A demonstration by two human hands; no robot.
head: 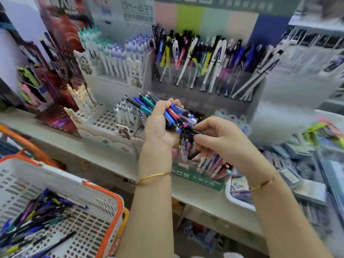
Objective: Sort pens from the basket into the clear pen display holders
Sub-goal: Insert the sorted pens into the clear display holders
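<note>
My left hand (159,125) grips a bundle of pens (149,107) in blue, teal, black and red, held over the shelf at the centre. My right hand (217,138) pinches a dark pen (188,131) at the bundle's lower end, thumb and fingers closed on it. Behind stands a clear pen display holder (206,81) filled with several upright pens. A white basket with orange rim (104,190) sits at the lower left, with several loose pens (37,215) lying in it.
White perforated pen stands (104,120) with cartoon figures stand left of my hands. A green-fronted box of pens (199,179) sits below my hands on the shelf edge (204,202). Packaged stationery (297,164) piles up at the right. Red display boxes (57,118) stand far left.
</note>
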